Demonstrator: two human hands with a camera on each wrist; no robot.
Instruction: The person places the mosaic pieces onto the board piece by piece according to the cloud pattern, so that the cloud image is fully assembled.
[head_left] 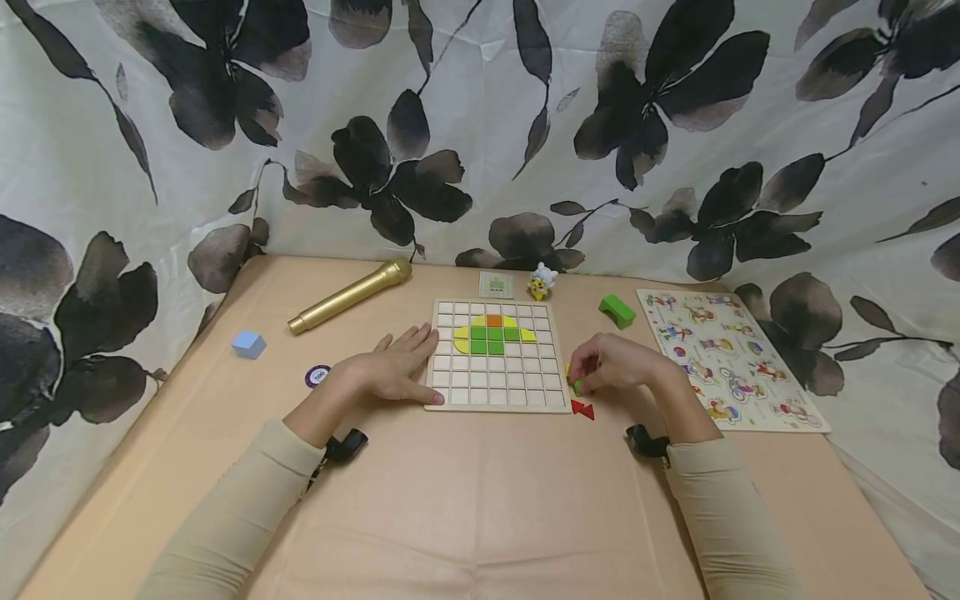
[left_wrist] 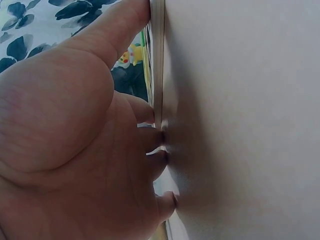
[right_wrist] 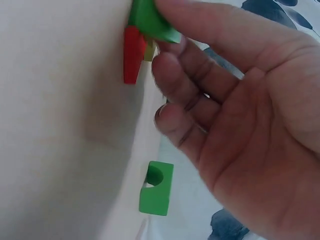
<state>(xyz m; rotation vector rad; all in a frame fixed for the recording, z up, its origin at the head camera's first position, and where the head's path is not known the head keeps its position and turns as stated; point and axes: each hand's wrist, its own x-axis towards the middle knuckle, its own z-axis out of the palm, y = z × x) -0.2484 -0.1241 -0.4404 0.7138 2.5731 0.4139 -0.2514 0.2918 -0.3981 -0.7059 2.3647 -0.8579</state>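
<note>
A wooden grid board (head_left: 495,392) lies mid-table with yellow, green and orange tiles (head_left: 493,333) set in its upper rows. My left hand (head_left: 397,367) rests flat against the board's left edge (left_wrist: 157,60), fingers straight, thumb near the front corner. My right hand (head_left: 592,373) is just right of the board. Its thumb and fingers pinch a small green piece (right_wrist: 150,22) on the table, also visible in the head view (head_left: 576,386). A red piece (right_wrist: 132,55) lies against the green one, and a yellow piece (right_wrist: 149,50) shows behind it.
A green arch block (head_left: 617,310) and a picture puzzle board (head_left: 731,358) lie to the right. A gold microphone (head_left: 348,296), blue cube (head_left: 248,343) and purple chip (head_left: 318,376) lie to the left. A small toy figure (head_left: 540,282) and a card (head_left: 496,285) sit behind the board.
</note>
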